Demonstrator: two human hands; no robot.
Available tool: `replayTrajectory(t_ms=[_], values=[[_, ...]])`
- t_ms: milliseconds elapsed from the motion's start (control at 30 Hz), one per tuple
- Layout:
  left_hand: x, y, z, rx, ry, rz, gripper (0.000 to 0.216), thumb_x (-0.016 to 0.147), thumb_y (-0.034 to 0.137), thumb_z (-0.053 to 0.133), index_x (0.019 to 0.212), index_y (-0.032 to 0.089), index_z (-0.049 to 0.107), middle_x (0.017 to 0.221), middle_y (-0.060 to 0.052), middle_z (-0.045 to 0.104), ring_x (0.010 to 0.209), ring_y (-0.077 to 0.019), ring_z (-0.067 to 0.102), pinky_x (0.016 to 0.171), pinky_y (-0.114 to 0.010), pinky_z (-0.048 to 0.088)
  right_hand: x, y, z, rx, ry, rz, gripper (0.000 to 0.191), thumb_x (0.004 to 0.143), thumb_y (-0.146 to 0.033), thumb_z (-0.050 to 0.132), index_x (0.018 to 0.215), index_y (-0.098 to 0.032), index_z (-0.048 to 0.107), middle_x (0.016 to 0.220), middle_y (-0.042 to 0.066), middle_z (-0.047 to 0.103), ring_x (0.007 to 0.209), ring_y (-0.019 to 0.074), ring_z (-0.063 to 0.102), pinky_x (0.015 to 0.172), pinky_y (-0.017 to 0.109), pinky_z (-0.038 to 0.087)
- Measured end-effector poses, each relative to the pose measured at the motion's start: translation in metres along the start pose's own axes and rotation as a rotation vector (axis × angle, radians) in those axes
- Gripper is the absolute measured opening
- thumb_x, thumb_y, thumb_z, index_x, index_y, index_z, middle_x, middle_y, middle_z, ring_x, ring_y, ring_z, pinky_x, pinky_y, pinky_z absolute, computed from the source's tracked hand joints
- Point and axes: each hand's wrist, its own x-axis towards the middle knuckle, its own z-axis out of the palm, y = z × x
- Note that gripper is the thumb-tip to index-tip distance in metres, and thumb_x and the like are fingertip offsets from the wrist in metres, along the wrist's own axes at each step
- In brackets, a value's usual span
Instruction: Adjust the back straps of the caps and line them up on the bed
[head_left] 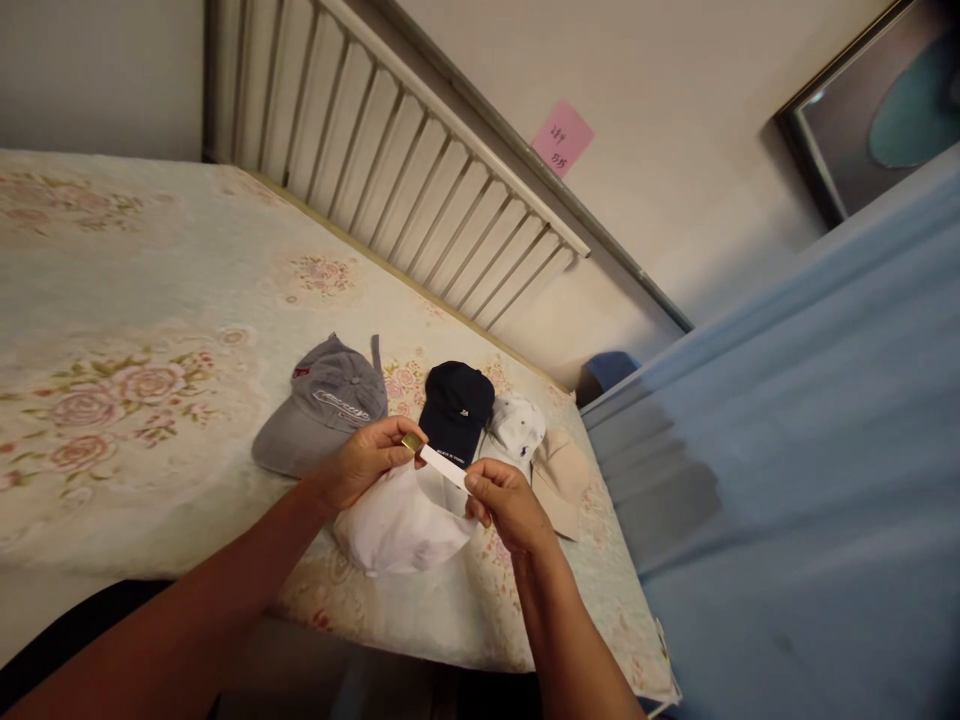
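Note:
A white baseball cap is held above the floral tablecloth, its back opening and strap facing up. My left hand pinches the brass-coloured buckle at one end of the strap. The white strap stretches from there to my right hand, whose thumb and fingers are closed on its other end. Just beyond my hands sit a grey cap on the left and a black cap in the middle. A white cap with small motifs and a beige cap are to the right.
The floral cloth covers the surface under the caps. A white radiator runs along the wall behind. At the right hangs a blue curtain, with a dark blue item by its far end. A pink note is on the wall.

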Motion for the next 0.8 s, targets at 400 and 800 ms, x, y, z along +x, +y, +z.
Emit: replayTrajectory(t_ms=[400, 800], values=[[-0.001, -0.001, -0.001, -0.003, 0.019, -0.001, 0.025, 0.065, 0.024, 0.079, 0.085, 0.016, 0.065, 0.071, 0.001, 0.065, 0.065, -0.0114, 0.059, 0.063, -0.021, 0.045, 0.004, 0.003, 0.006, 0.003, 0.018, -0.011, 0.024, 0.071, -0.038, 0.068, 0.067, -0.016, 0.059, 0.041, -0.006, 0.053, 0.034, 0.0048, 0.037, 0.039, 0.019, 0.022], [-0.002, -0.002, -0.001, 0.017, 0.025, -0.019, 0.026, 0.067, 0.025, 0.078, 0.087, 0.018, 0.063, 0.074, 0.002, 0.065, 0.065, -0.0111, 0.059, 0.062, -0.021, 0.044, 0.005, 0.004, 0.014, 0.015, 0.029, -0.001, 0.025, 0.071, -0.039, 0.068, 0.066, -0.017, 0.058, 0.039, -0.006, 0.052, 0.033, 0.005, 0.037, 0.039, 0.019, 0.025]])
